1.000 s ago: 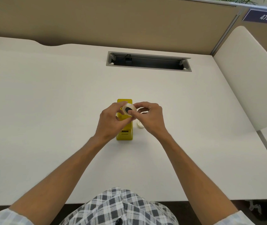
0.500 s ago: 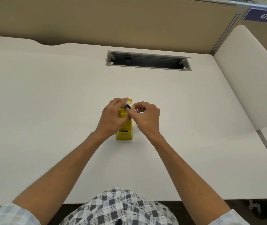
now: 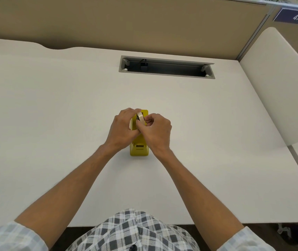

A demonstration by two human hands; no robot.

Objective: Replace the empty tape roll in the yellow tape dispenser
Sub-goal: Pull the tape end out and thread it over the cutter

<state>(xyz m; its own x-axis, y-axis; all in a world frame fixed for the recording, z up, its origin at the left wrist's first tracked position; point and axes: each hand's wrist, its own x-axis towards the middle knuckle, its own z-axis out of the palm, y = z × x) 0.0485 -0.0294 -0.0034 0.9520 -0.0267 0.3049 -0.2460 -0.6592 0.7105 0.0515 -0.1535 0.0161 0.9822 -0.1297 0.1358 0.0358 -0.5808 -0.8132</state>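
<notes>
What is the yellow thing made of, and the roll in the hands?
The yellow tape dispenser looks like smooth moulded plastic: even colour, rounded edges, slight sheen. The tape roll, held by the left hand and right hand, looks like glossy, translucent plastic film; its dark hub is probably plastic.

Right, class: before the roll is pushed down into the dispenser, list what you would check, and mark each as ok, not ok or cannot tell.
1. Roll gripped by both hands, left hand and right hand: ok.
2. Roll directly over the dispenser: ok.
3. Roll standing on edge, in line with the dispenser's length: ok.
4. Black hub seated inside the roll: cannot tell.
5. Dispenser's slot free of the old core: cannot tell, the hands hide it.
6. Dispenser flat on the desk: ok.
</notes>
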